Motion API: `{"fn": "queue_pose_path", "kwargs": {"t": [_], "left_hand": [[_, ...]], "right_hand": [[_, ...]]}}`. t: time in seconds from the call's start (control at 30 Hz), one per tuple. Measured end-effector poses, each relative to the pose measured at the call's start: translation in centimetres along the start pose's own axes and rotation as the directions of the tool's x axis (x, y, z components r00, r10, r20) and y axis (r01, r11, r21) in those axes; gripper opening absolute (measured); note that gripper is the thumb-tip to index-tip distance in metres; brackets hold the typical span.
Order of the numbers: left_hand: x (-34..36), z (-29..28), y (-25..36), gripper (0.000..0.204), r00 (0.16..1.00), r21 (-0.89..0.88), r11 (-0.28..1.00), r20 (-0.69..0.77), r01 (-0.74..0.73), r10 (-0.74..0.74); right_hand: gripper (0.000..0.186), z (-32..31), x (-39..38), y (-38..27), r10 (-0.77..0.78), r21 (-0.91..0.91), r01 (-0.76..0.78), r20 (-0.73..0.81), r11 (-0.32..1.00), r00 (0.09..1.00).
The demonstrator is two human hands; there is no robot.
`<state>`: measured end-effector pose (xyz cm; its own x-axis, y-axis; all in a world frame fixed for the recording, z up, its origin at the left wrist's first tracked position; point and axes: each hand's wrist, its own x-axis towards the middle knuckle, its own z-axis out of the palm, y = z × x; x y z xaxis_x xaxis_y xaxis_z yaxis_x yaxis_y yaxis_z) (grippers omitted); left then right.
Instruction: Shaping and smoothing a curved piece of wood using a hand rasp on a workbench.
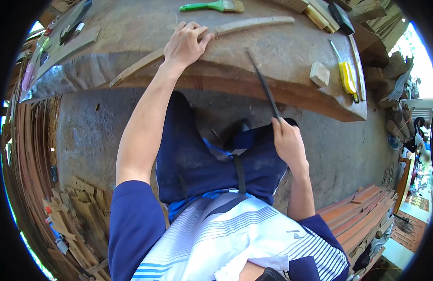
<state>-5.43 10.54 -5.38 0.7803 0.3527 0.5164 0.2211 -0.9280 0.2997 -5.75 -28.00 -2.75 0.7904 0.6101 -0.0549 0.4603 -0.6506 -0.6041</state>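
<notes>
A long, curved wooden strip (256, 23) lies across the thick wooden workbench (132, 28), its left end jutting past the front edge. My left hand (186, 44) grips the strip near its middle and bears down on it, fingers curled over the wood. In my right hand (289, 143), held lower by my right knee, is a long, dark, narrow tool that looks like a file (264, 84). Its tip points up and away over the bench edge, apart from the strip.
A green-handled paintbrush (214, 6) lies behind the strip. To the right are a pale block (320, 75), a yellow-handled screwdriver (347, 77) and wood pieces (315, 18). Stacked boards (361, 210) stand at lower right, scrap wood (68, 220) at lower left.
</notes>
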Motion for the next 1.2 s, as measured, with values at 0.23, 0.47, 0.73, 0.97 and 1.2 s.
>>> {"fn": "queue_pose_path", "kwargs": {"t": [0.23,0.47,0.73,0.97,1.2], "left_hand": [[0.7,-0.8,-0.1,0.037,0.985,-0.159,0.981,0.115,-0.113,0.132],[-0.4,-2.3,2.4,0.038,0.974,-0.258,0.962,0.18,-0.088,0.137],[0.2,-2.6,3.3,0.037,0.969,-0.193,0.981,0.239,-0.021,0.068],[-0.8,-1.8,3.2,0.038,0.981,-0.246,0.969,0.19,0.025,0.023],[-0.1,-1.8,2.8,0.038,0.966,-0.24,0.971,0.248,-0.016,0.077]], "right_hand": [[0.037,-2.3,0.5,0.5,0.066,0.149,-0.045,-0.143,0.988,0.987],[0.024,1.1,2.6,-2.5,-0.018,0.117,0.031,-0.113,0.993,0.993],[0.028,2.8,6.5,-5.2,-0.129,-0.043,0.124,-0.144,0.991,0.981],[0.03,3.9,7.7,-7.1,-0.138,-0.171,0.123,-0.079,0.978,0.987],[0.028,4.8,7.5,-7.5,-0.137,-0.262,0.109,-0.089,0.959,0.987]]}}
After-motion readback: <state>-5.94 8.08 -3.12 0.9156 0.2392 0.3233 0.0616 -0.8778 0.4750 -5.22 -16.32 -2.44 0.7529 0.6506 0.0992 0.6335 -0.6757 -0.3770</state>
